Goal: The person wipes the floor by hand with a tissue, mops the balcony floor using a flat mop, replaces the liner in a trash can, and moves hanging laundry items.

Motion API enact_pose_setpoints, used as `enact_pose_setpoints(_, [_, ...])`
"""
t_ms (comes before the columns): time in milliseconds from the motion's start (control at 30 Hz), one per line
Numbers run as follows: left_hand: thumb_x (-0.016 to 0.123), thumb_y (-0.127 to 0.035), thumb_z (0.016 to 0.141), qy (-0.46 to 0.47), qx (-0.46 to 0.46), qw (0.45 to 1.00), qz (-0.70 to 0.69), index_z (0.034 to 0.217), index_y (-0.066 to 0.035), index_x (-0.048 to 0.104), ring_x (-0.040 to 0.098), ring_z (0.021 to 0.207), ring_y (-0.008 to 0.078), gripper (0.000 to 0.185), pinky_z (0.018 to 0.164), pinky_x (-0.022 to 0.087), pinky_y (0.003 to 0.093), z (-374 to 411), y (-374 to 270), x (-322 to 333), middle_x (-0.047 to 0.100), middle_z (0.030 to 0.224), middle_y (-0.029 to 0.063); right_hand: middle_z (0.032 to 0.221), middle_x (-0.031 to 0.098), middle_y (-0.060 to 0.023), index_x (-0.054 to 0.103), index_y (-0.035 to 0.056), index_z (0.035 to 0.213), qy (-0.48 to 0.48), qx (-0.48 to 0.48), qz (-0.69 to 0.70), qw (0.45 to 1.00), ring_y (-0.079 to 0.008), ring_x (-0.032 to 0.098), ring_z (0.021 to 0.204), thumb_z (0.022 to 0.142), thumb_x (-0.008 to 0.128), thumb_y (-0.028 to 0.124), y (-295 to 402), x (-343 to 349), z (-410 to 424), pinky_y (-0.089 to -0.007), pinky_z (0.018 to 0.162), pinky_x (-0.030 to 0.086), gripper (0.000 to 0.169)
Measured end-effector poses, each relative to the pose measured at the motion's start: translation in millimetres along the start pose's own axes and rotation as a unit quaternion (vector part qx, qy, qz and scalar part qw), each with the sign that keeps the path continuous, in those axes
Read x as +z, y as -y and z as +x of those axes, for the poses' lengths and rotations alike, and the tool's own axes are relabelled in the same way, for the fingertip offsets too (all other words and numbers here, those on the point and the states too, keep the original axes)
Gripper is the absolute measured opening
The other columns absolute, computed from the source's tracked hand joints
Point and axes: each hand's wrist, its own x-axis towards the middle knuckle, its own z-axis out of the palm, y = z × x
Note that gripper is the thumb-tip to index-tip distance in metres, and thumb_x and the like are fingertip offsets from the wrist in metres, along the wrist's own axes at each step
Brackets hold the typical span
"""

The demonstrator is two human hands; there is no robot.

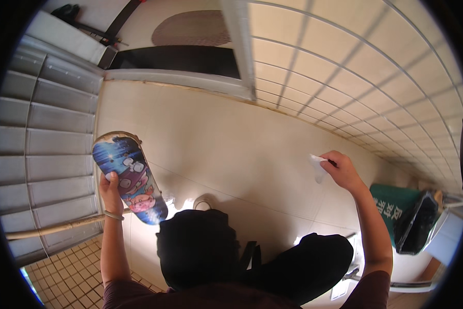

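Note:
My left hand [111, 196] grips the edge of a skateboard [133, 175] at the left, thumb across its printed face. Blue, pink and purple cartoon art covers that face; its wheels are hidden on the far side. Out to the right, my right hand [340, 170] pinches a crumpled white tissue or thin wipe [318, 167], which hangs down from the fingertips. The two hands are well apart, and the tissue does not touch the board.
Beige floor tiles [223, 146] stretch ahead to a doorway sill [177, 79]. A ribbed metal shutter [61, 135] stands left, with a bamboo pole [57, 227] before it. A tiled wall [355, 65] rises right. Near my right arm are a green bag [385, 204] bearing writing and a black bag [416, 224].

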Motion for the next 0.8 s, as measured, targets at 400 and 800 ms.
enact_pose_setpoints(400, [0.052,-0.019,0.090,-0.035,-0.153,0.984,-0.085,0.108,-0.002,0.052,0.053,0.085,0.0119,0.026,0.078,0.043,0.0254,-14.2,64.0,-22.1,0.058,0.096,0.0030,0.097,0.054,-0.0187,0.052,0.0070,0.103,-0.208,-0.104,-0.148,0.961,-0.0339,0.054,0.088,0.088,0.042,0.016,30.0,268.1,250.1,-0.0421,0.078,0.047,0.020])
enact_pose_setpoints(800, [0.057,-0.021,0.088,0.043,-0.147,0.985,-0.079,0.116,0.000,0.050,0.054,0.095,0.0145,0.035,0.088,0.041,0.0292,-8.7,45.9,-8.0,0.059,0.105,0.0059,0.109,0.050,-0.0174,0.051,0.0047,0.116,-0.077,0.022,-0.185,0.980,-0.0333,0.048,0.103,0.090,0.045,0.016,-85.6,146.1,174.1,-0.0387,0.088,0.041,0.028])
